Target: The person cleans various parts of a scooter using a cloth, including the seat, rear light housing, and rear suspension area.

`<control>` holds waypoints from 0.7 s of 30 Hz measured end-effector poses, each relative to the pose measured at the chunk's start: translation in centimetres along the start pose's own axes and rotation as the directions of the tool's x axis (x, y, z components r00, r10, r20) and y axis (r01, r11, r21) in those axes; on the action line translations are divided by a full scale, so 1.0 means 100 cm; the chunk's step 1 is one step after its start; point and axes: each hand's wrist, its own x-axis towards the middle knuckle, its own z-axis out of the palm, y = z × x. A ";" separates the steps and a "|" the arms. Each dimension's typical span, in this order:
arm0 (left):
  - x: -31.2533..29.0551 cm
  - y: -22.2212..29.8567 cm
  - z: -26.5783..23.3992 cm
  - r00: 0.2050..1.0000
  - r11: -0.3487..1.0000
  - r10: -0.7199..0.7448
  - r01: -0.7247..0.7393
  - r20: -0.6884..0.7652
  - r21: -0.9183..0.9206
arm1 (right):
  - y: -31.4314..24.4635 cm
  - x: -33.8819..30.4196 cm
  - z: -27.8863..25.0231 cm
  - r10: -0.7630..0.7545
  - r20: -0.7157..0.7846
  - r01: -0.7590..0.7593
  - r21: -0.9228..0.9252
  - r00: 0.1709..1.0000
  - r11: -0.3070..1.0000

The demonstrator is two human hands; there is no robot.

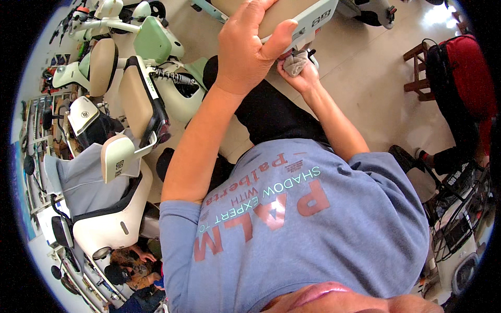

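At the top of the head view is a tan seat pad (292,13) with a pale, white-edged rim, part of a scooter cut off by the frame. My left hand (242,55) lies on it, thumb and index finger spread apart across the pad and rim; the other fingers are mostly hidden. Below the rim, my right hand (302,81) is palm up, its fingers closed round a crumpled grey cloth (296,63). The cloth is close to the underside of the scooter's rear, and I cannot tell whether it touches.
Several pale scooters stand at the left, one with a tan seat (136,101), another with a grey cover (94,177). A person (133,271) crouches at the lower left. On the right are a wooden stool (417,73), a person in red (469,78) and a wire basket (456,219).
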 end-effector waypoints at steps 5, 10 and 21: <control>-0.001 0.000 -0.001 1.000 1.000 -0.008 0.008 -0.003 0.023 | 0.023 -0.030 0.003 0.261 -0.010 -0.261 -0.099 0.965 0.960; -0.004 0.004 -0.003 1.000 1.000 -0.027 0.027 -0.013 0.001 | 0.041 -0.049 0.042 0.151 -0.119 -0.181 -0.295 0.981 0.938; -0.003 -0.001 -0.004 1.000 1.000 0.002 -0.002 -0.005 -0.013 | 0.049 -0.042 0.040 0.359 0.031 -0.360 0.137 0.933 0.923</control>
